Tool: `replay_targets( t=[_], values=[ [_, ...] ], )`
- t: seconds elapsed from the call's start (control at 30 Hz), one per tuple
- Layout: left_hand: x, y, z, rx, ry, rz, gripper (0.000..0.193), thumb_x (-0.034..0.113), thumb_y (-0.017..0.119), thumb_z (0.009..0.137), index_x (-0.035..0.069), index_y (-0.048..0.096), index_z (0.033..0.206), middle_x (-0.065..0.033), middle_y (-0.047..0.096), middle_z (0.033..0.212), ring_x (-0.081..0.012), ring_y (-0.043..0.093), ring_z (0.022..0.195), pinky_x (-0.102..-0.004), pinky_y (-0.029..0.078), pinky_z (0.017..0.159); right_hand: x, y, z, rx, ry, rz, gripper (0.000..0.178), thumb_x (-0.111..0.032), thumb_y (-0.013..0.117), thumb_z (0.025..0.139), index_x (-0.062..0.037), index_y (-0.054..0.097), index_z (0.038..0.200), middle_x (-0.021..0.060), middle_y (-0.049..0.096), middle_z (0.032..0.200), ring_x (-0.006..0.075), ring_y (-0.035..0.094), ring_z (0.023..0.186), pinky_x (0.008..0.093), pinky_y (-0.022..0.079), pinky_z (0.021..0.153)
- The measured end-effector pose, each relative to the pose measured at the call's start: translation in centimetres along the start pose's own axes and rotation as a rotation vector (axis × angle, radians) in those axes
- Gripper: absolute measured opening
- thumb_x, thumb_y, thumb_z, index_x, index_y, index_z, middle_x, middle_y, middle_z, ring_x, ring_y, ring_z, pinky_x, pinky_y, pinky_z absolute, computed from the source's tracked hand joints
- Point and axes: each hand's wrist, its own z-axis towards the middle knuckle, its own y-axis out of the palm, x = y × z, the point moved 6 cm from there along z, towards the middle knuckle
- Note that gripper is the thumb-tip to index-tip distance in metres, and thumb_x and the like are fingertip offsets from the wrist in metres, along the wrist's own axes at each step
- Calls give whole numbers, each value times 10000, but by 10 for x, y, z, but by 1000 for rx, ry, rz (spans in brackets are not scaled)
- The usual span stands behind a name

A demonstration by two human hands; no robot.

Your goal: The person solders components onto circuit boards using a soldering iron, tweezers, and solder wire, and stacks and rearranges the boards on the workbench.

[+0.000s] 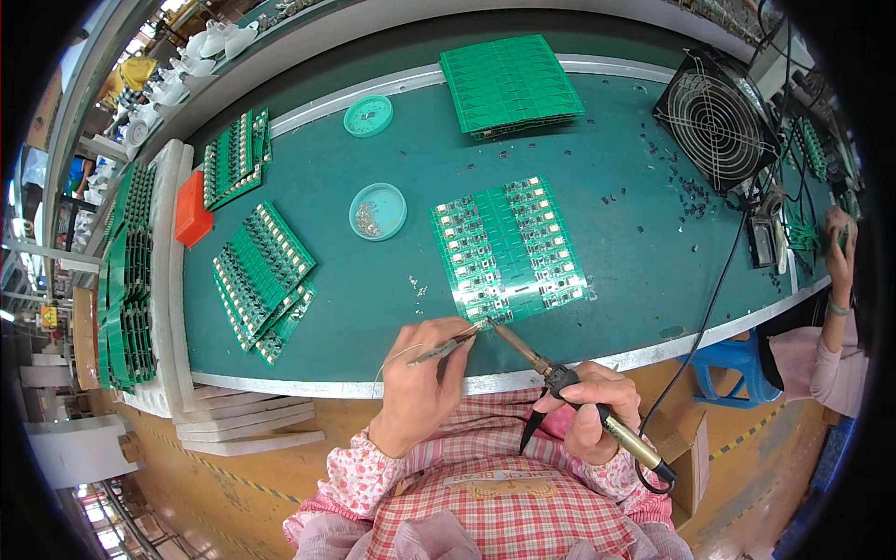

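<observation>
My right hand (597, 411) is closed around a soldering iron (525, 349), whose tip meets the near edge of a green circuit board panel (504, 245). Rows of small parts with pale squares run down both sides of that panel, which lies flat on the mat. Pinched in my left hand (420, 378) is a pair of tweezers (441, 351); its points come close to the iron's tip at the same board edge. A thin wire also shows beside the left fingers. Whether the tweezers grip a part is too small to tell.
Populated boards (266, 273) lie at left near a red box (194, 210). Two teal dishes (399, 230) (368, 116) stand mid-table. A stack of green panels (509, 84) is at the back, a black fan (717, 119) at right. The iron's cord (714, 303) crosses the edge. Another person's hand (840, 247) is far right.
</observation>
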Motion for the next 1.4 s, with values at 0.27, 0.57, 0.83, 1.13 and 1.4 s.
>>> replay_targets(
  t=[0.27,0.57,0.83,1.13,1.4],
  values=[
    [0,0,0,4,-8,3,221,-56,699,821,17,651,1024,-125,703,996,-308,652,841,-367,514,745,0,3,3,-11,2,3,133,-107,595,948,3,606,1022,94,717,676,178,665,549,291,514,532],
    [0,0,0,-1,-7,-4,229,-59,701,822,21,658,1033,-130,706,1004,-301,658,855,-368,516,750,13,3,-6,-39,174,-65,96,-50,631,889,3,654,966,62,688,627,172,656,560,298,513,537],
    [0,0,0,7,2,-7,224,-55,702,821,26,661,1026,-124,705,1005,-298,657,863,-369,514,759,10,12,-6,-136,19,-208,203,26,680,784,-17,670,983,59,638,643,203,609,527,318,484,510],
    [3,0,3,-1,24,31,208,-49,711,816,26,661,1004,-108,705,992,-301,658,858,-364,510,764,-3,27,-12,-195,-94,-346,329,54,736,692,-24,644,998,31,542,591,197,562,497,306,475,476],
    [5,-1,4,4,27,45,199,-45,713,815,24,657,993,-104,706,988,-302,659,849,-368,513,757,3,11,-19,-107,-71,-287,267,28,697,753,-17,649,1012,43,618,641,195,592,523,299,500,501]
  ],
)
